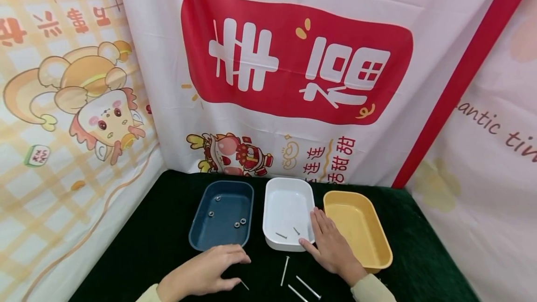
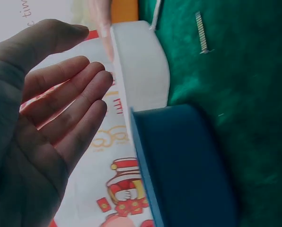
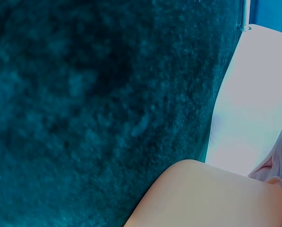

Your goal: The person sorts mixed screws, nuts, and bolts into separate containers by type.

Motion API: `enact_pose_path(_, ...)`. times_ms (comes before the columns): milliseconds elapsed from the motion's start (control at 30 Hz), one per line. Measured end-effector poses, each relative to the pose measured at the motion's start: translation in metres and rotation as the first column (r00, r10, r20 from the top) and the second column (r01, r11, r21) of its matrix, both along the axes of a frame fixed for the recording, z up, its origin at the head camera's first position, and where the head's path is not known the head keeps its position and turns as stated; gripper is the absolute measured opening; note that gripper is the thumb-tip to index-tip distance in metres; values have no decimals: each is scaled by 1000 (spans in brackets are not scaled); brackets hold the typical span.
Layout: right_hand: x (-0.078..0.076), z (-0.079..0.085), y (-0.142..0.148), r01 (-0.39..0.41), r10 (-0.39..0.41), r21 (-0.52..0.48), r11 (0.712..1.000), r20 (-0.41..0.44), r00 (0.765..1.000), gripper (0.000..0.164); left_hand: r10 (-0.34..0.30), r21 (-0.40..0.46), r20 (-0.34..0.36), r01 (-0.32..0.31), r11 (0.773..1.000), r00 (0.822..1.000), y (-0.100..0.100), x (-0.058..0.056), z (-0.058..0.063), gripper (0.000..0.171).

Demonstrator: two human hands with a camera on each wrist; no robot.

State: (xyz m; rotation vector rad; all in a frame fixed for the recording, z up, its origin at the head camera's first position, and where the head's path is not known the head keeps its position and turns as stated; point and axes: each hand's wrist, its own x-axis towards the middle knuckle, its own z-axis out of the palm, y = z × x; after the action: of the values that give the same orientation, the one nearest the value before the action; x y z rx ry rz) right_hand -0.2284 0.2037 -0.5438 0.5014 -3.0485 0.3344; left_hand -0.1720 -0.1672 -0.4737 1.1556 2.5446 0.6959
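Note:
In the head view my left hand [image 1: 207,268] hovers over the dark green cloth in front of the blue tray [image 1: 195,227], thumb and fingers apart. A thin small screw [image 1: 245,285] shows beside its thumb tip. The left wrist view has the palm [image 2: 41,146] bare, with nothing between the fingers. My right hand [image 1: 333,246] rests with straight fingers on the right rim of the white tray [image 1: 289,246]. Inside that tray lie two small screws, one to the left [image 1: 281,235] and another screw [image 1: 296,231] near the thumb.
Several metal nuts [image 1: 211,214] lie in the blue tray. A yellow tray [image 1: 379,236] stands at the right, partly behind my right hand. On the cloth in front are long screws: one upright in view [image 1: 285,271], another screw [image 1: 308,288] and a third [image 1: 297,293] slanting.

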Motion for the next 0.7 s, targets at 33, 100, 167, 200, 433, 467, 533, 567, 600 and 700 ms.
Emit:
enact_pose_path(33, 0, 0, 0, 0, 0, 0, 1000, 3, 1000, 93, -1, 6, 11, 1, 1000, 1000, -1, 2, -3, 36)
enact_pose_path(100, -1, 0, 0, 1, -1, 5, 1000, 5, 1000, 93, -3, 14, 24, 3, 1000, 1000, -2, 5, -9, 36)
enact_pose_path(167, -1, 0, 0, 2, -2, 7, 1000, 1, 1000, 92, -3, 23, 40, 2, 1000, 999, -3, 6, -15, 36)
enact_pose_path(200, -1, 0, 0, 3, -3, 7, 1000, 0, 1000, 92, -3, 24, 46, 2, 1000, 999, -3, 7, -18, 35)
enact_pose_path(433, 0, 0, -1, -1, 1, 1, 1000, 5, 1000, 93, 19, -49, 52, -16, 999, 998, -4, 7, -41, 35)
enact_pose_path(467, 0, 0, -1, 0, 0, -1, 1000, 3, 1000, 93, 25, -62, 51, -22, 998, 998, -4, 7, -43, 35)
enact_pose_path(533, 0, 0, -1, 1, -1, -3, 1000, 2, 1000, 92, 33, -79, 41, -30, 996, 999, -3, 6, -48, 35)
enact_pose_path(567, 0, 0, -1, 2, -2, -2, 1000, 2, 1000, 92, 37, -84, 36, -34, 996, 999, -2, 5, -50, 35)
enact_pose_path(600, 1, 0, 0, 3, -3, -1, 1000, 2, 1000, 92, 41, -89, 36, -38, 995, 999, -2, 5, -52, 34)
enact_pose_path(700, 0, 0, 0, 5, -5, 2, 1000, 3, 1000, 92, 46, -108, 20, -44, 993, 999, 0, 3, -55, 33)
